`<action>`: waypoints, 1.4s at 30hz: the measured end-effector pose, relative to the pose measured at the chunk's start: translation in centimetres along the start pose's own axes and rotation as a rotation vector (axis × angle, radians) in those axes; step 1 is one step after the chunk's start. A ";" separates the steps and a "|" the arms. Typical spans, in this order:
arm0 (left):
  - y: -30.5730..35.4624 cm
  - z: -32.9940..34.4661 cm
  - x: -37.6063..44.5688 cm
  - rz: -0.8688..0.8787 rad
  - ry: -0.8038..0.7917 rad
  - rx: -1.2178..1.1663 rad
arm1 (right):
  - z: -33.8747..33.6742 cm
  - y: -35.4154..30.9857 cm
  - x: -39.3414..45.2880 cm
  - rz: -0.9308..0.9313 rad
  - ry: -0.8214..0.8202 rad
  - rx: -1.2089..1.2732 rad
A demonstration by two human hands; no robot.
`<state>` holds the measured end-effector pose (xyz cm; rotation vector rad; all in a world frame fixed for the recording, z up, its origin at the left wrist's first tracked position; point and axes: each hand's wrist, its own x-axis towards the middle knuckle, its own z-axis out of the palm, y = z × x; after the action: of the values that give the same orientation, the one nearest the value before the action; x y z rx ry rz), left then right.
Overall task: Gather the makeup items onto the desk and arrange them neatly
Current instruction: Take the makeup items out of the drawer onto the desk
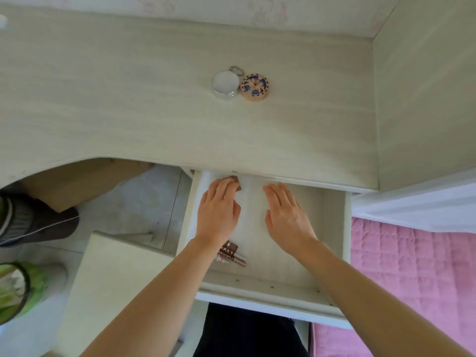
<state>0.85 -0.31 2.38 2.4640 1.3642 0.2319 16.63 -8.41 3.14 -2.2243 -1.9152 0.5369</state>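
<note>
Left hand [219, 207] curls over brown compact [235, 182] at drawer [334, 215] back; right hand [286, 215] flat, spread. Compact looks light, rigid, slick: pinch its edges. Jar [224, 85], tin [255, 87] on worktop [128, 99].

The worktop [128, 99] is pale wood-grain, its near edge curving back on the left side. Two things lie on it, well back from that edge: a small white jar [225, 84] and, touching the jar's right side, a round peach-coloured compact [255, 87] with a blue flower pattern on its lid. A metal ring [236, 70] lies just behind the jar, between the two. Nearer than the jar, below the worktop's edge, an open white drawer [334, 228] holds a brown item [236, 182] at its back left and a brown printed package [230, 252] toward its front left.
</note>
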 end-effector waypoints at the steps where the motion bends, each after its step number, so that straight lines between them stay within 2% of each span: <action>1: -0.1 0.6 -1.0 -0.011 -0.024 0.011 | 0.7 0.2 -0.8 0.007 -0.020 -0.005; 9: -0.7 4.2 -4.5 -0.082 -0.151 0.049 | 5.1 2.7 -5.2 0.071 -0.195 -0.049; 17: -3.3 9.1 -0.7 -0.082 -0.310 0.109 | 9.3 4.9 -4.7 0.169 -0.318 -0.067; 27: -5.6 13.9 3.9 -0.118 -0.302 0.117 | 12.4 6.5 -3.1 0.216 -0.336 -0.094; 35: -5.6 14.3 2.7 -0.091 -0.156 0.128 | 13.6 5.9 -2.9 0.248 -0.338 -0.124; 42: -6.4 14.3 2.7 -0.328 -0.163 -0.040 | 14.0 5.3 -3.0 0.256 -0.396 -0.142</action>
<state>1.38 2.38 -13.29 2.1317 1.6423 -0.0174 16.05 -13.82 -11.09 -2.6387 -1.8936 0.9718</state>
